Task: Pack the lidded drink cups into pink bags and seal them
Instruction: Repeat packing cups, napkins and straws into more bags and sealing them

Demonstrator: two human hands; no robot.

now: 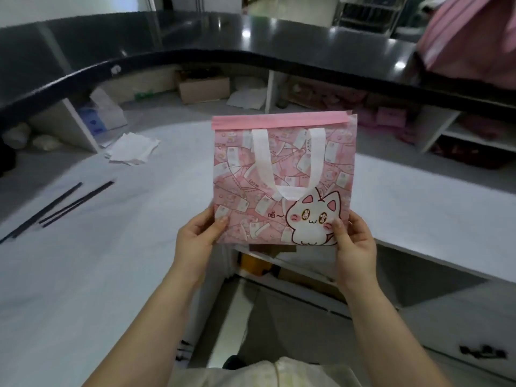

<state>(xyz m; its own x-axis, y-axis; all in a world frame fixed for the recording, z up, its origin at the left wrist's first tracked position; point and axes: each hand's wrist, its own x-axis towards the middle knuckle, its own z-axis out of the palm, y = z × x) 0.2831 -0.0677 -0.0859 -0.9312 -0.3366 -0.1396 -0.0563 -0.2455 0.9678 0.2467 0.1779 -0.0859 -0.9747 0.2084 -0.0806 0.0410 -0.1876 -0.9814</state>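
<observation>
Behind the pink bag [282, 180], most fingers are hidden. The left hand [195, 241] and right hand [356, 247] pinch its lower corners, thumbs in front.

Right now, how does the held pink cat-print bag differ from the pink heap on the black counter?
The pink cat-print bag is held upright and flat; the pink heap lies slumped on the black counter. The bag shows a cartoon cat; the blurred heap shows none. Both are pink.

Matt pink bag [282, 174] (cloth-like, white handle); glossy black counter [195, 37].
</observation>
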